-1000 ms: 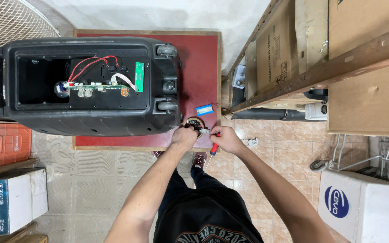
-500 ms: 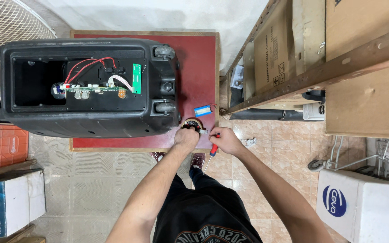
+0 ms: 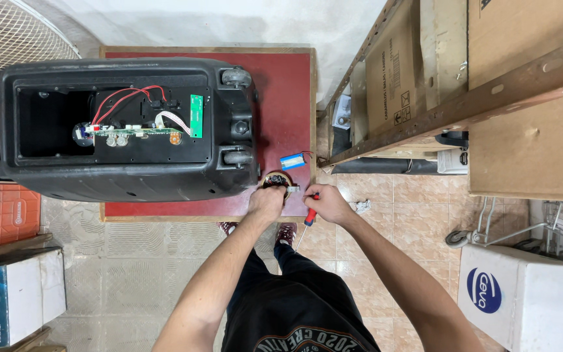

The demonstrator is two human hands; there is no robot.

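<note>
A large black speaker cabinet [image 3: 125,127] lies on its side on a low red table [image 3: 288,98], its back open on a green circuit board [image 3: 195,116] and red wires. At the table's near right corner my left hand [image 3: 266,202] grips a small round part [image 3: 276,179] with a metal tab. My right hand [image 3: 324,202] holds a red-handled screwdriver [image 3: 305,221] beside it, its shaft pointing back toward me, fingers touching the same part. A small blue battery pack [image 3: 292,160] lies just beyond the hands.
A wooden rack [image 3: 438,98] with cardboard boxes stands on the right. A white box [image 3: 522,300] sits on the tiled floor at lower right. An orange crate [image 3: 1,212] and a boxed item [image 3: 8,306] are on the left, a fan grille [image 3: 14,36] at top left.
Both hands stay at the small round part at the table corner. The view has shifted slightly; nothing else has visibly moved.
</note>
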